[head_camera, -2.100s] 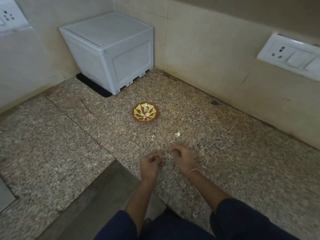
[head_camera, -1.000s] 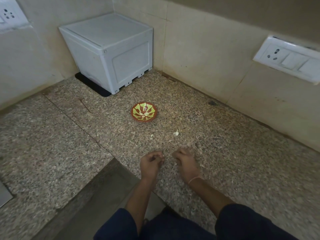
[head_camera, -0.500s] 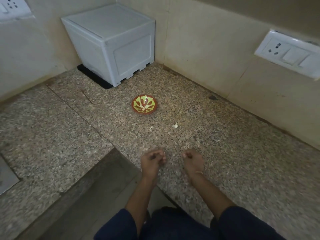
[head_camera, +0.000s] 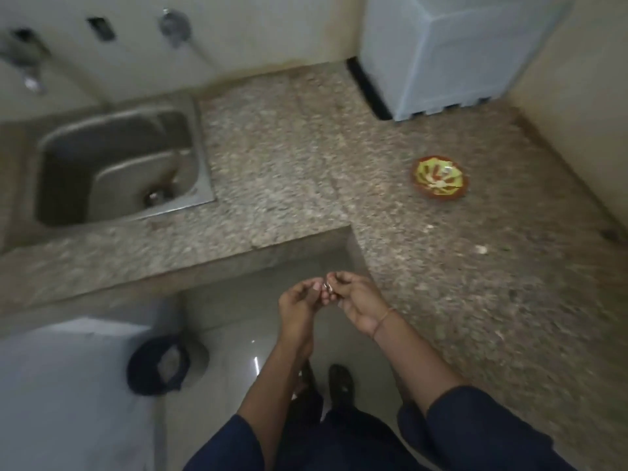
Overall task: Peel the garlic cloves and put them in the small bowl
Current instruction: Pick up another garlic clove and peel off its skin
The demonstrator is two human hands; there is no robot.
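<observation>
The garlic clove (head_camera: 327, 286) is a small pale bit caught between the fingertips of both my hands, held in the air over the floor and just off the inner corner of the counter (head_camera: 289, 158). It is too small and blurred to tell whether any skin is on it. My left hand (head_camera: 299, 304) is turned palm up with the fingers curled in, thumb and fingertips pinching the clove from the nine o'clock side. My right hand (head_camera: 356, 300) pinches it from three o'clock, knuckles up and fingers bent. A thin thread (head_camera: 383, 321) circles that wrist.

The small bowl (head_camera: 456, 194), red-brown outside with a yellow-green pattern inside, stands on the counter at two o'clock from my hands, well apart from them. A few pale pieces (head_camera: 436, 182) lie in it. A pale scrap (head_camera: 481, 249) lies on the speckled stone between the bowl and my right forearm, nearer three o'clock.

At one o'clock, in the far corner, a white box (head_camera: 458, 52) stands against the wall. At ten o'clock the steel sink (head_camera: 115, 158) is set into the counter, with taps (head_camera: 175, 27) on the wall behind it. Below my hands, at six o'clock, are my shoes (head_camera: 341, 382) on the glossy floor (head_camera: 238, 317), and at eight o'clock a dark round bin (head_camera: 149, 375) beside a white unit (head_camera: 68, 385).
</observation>
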